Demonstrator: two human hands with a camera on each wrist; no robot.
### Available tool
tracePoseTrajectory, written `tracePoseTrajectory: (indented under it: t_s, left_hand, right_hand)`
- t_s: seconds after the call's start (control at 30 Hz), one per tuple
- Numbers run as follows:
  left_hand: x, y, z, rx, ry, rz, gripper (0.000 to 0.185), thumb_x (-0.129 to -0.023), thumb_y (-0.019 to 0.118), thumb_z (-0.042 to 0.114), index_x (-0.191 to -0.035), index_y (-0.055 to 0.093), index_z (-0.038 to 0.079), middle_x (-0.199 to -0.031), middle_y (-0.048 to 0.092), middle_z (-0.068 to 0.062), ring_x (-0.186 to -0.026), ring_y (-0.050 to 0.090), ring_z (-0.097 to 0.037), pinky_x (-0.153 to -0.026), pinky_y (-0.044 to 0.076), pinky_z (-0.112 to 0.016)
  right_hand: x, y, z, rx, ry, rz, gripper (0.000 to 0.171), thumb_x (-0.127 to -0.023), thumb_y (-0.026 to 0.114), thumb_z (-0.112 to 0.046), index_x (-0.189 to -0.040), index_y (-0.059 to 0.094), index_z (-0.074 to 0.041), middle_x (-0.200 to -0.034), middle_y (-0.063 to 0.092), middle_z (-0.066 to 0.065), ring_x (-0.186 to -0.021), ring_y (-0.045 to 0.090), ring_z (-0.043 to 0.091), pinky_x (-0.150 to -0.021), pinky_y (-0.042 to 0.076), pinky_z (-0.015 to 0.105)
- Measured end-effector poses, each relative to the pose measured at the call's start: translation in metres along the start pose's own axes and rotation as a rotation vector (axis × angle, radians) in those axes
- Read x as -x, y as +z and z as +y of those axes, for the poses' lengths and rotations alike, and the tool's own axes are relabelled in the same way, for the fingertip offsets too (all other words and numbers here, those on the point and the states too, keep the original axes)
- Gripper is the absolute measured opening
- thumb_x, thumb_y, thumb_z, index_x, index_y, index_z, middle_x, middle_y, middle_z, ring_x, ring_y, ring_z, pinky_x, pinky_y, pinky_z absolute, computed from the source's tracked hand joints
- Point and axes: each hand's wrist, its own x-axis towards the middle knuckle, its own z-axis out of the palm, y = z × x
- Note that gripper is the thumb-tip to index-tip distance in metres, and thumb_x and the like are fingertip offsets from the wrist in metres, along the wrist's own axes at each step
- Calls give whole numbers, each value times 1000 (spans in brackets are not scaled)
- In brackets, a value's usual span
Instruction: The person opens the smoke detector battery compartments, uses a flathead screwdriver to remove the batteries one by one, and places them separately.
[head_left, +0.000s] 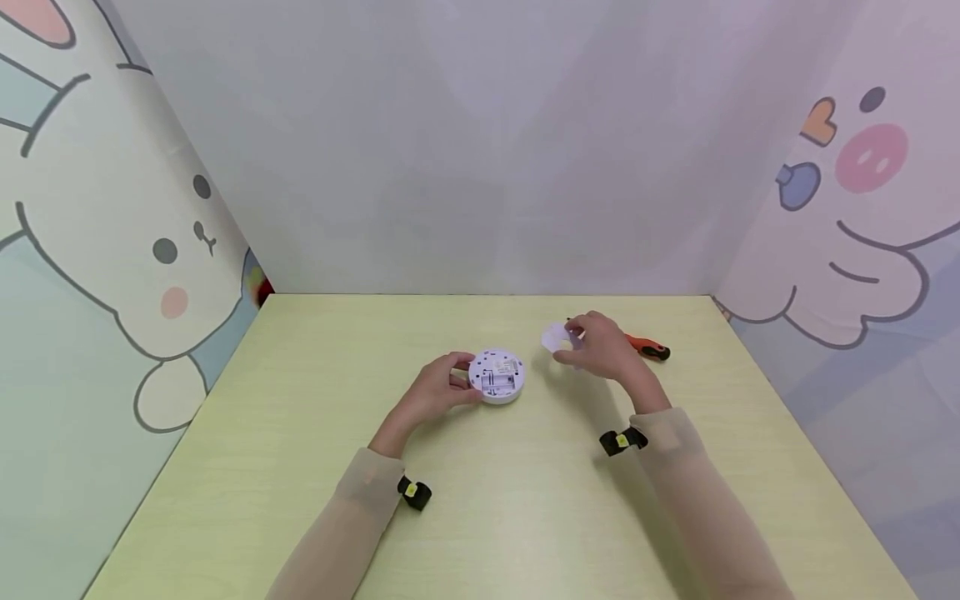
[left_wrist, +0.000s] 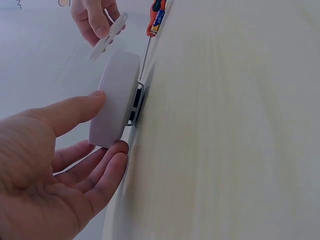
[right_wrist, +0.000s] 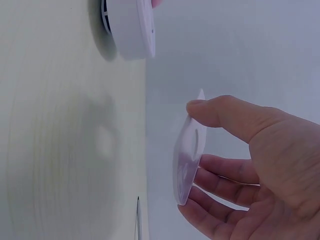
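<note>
A round white smoke detector (head_left: 497, 377), its back with an uncovered battery compartment facing up, is in my left hand (head_left: 435, 389). The thumb and fingers grip its rim. In the left wrist view the detector (left_wrist: 115, 100) shows edge-on, its vented front towards the table and touching or just above it; I cannot tell which. To its right, my right hand (head_left: 602, 346) pinches a thin white round mounting plate (head_left: 553, 337) with an opening in its middle. This plate (right_wrist: 187, 155) is tilted up off the table in the right wrist view, its edges between thumb and fingers.
A screwdriver (head_left: 648, 347) with an orange and black handle lies on the light wooden table (head_left: 360, 333) behind my right hand. A pale cloth backdrop (head_left: 480, 167) stands along the table's far edge, with cartoon-printed cloth on both sides.
</note>
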Motion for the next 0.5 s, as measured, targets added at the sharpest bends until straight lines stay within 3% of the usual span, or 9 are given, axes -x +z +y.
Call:
tracePoseTrajectory:
  t_s: [0.5]
  left_hand:
    - [0, 0, 3, -31, -3, 13, 72, -89, 89, 14, -152, 55, 12, -138, 64, -7, -109, 70, -16, -94, 59, -37]
  right_hand:
    - [19, 3, -17, -88, -34, 51, 57, -87, 89, -36, -130, 70, -3, -113, 65, 12, -101, 64, 28, -86, 58, 45]
